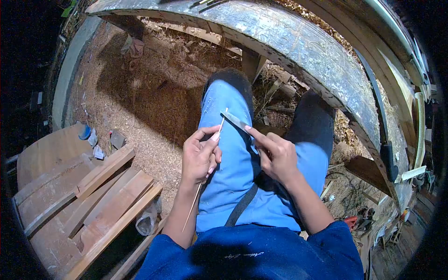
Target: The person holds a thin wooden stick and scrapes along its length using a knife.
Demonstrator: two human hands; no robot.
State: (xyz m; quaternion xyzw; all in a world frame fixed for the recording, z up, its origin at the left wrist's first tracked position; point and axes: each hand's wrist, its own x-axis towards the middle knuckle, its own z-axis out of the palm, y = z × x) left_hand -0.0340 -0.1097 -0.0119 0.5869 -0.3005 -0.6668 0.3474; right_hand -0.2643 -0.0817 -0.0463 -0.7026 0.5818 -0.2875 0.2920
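My left hand (202, 153) is closed round a thin wooden stick (192, 208), pinching it near its upper end. The stick runs down past my wrist along the forearm, and its tip rises over my blue trouser leg (223, 182). In my right hand (275, 154) is a knife (234, 120), its handle hidden by the fingers and the index finger stretched along the blade. The blade crosses the stick near its tip, just above my left fingers; whether it cuts into the wood I cannot tell. Small pale shavings lie on the trouser leg.
A worn wooden bench (275, 30) curves across the front and right. On it at the right lies a long blade with a black handle (388, 161). Wooden boards (116, 205) are stacked at the left, beside a clear plastic cup (147, 223). Sawdust (154, 121) covers the ground.
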